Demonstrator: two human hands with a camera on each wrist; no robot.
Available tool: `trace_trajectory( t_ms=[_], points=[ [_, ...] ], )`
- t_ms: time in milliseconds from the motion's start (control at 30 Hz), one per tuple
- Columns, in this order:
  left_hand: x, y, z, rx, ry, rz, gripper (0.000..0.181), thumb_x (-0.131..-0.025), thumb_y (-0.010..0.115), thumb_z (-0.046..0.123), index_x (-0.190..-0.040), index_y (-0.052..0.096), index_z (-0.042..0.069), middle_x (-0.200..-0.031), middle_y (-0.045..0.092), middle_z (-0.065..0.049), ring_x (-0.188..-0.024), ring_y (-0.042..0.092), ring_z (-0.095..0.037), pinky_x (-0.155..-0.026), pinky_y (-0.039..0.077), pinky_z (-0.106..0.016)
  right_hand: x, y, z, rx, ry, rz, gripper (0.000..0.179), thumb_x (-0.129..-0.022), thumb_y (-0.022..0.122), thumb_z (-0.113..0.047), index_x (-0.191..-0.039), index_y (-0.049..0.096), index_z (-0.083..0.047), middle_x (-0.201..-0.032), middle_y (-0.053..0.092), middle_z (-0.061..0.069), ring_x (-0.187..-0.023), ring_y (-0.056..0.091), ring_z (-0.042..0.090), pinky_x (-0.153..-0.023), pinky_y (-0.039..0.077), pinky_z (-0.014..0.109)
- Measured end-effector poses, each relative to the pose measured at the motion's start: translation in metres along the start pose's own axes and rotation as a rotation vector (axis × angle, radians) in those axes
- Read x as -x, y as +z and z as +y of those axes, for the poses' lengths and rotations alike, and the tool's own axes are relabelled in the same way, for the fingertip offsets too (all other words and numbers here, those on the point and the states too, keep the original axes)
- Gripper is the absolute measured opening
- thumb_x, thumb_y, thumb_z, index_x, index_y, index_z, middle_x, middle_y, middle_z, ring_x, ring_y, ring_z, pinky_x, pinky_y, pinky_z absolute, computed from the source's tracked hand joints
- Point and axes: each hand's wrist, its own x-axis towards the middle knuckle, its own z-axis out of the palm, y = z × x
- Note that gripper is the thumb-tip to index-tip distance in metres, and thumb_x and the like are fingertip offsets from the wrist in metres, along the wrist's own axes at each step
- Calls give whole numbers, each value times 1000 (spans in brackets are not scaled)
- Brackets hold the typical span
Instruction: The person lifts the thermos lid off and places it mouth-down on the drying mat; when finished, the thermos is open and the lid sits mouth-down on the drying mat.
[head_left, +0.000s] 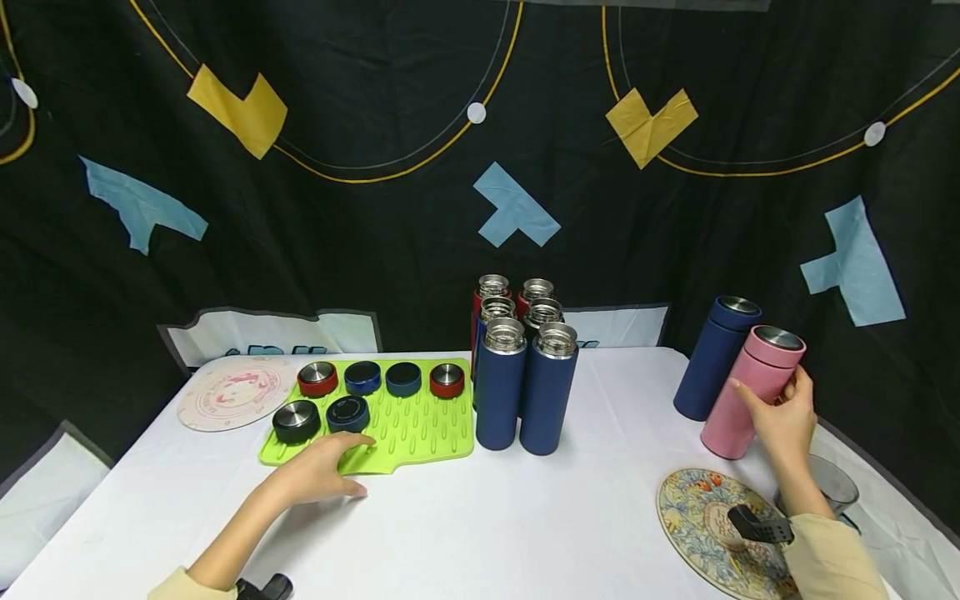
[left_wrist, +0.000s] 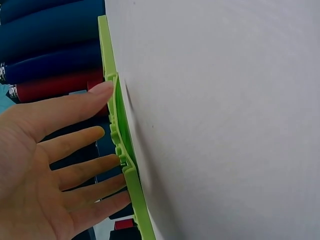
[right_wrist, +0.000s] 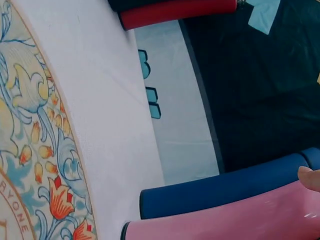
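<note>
The right hand (head_left: 786,421) has its grip clasped round the pink bottle (head_left: 764,377), thumb on one side and fingers on the other. That bottle is at the right of the white counter (head_left: 480,533), close beside a capped dark blue bottle (head_left: 708,367); whether its base touches the counter cannot be told. A patterned round mat (head_left: 686,521) and a clear glass cup (head_left: 836,482) lie nearer the person, by the right forearm. The left hand's (head_left: 318,472) grip is released, fingers spread at the front edge of the green mat (head_left: 420,429); contact is unclear. Six lids in red, blue and black sit on that mat, and a pale round mat (head_left: 202,408) lies left of it. Uncapped bottles (head_left: 501,400) stand clustered mid-counter.
</note>
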Motion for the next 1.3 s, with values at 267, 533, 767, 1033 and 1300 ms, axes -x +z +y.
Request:
trace_trajectory(
  t_ms=[267, 533, 767, 1033, 1300],
  points=[
    [1, -4, -3, 18, 31, -10, 71, -70, 86, 26, -128, 57, -2, -128, 57, -23, -121, 50, -44, -100, 40, -57, -3, 1, 6, 41, -57, 40, 80, -84, 75, -29, -148, 33, -8, -140, 50, 18, -120, 52, 35, -103, 43, 34],
    [5, -14, 1, 43, 103, 30, 60, -80, 79, 27, -129, 57, 0, -129, 58, -19, -116, 55, -41, -96, 45, -55, 6, 1, 4, 9, -78, 45, 82, -81, 79, -26, -148, 35, -9, -141, 49, 17, -122, 52, 33, -102, 43, 31],
    [5, -20, 14, 57, 138, 37, 56, -85, 75, 28, -133, 56, 6, -132, 57, -14, -118, 54, -37, -97, 45, -54, 28, -2, -20, 1, -100, 6, 79, -80, 80, -25, -147, 39, -14, -138, 53, 14, -119, 56, 33, -98, 46, 30],
    [10, -26, 44, 68, 155, 57, 59, -85, 73, 40, -135, 54, 15, -134, 56, -6, -125, 50, -32, -99, 44, -51, 66, -1, -48, -53, -237, -98, 76, -73, 85, -10, -140, 49, -12, -123, 62, 18, -91, 58, -8, -77, 47, 7],
    [15, -34, 86, 122, 174, 78, 67, -82, 67, 57, -139, 52, 25, -138, 53, 5, -129, 47, -22, -97, 47, -44, 101, 5, -69, -152, -395, -216, 77, -66, 86, 3, -135, 53, -9, -105, 63, -23, -91, 62, -5, -77, 49, 8]
  ],
)
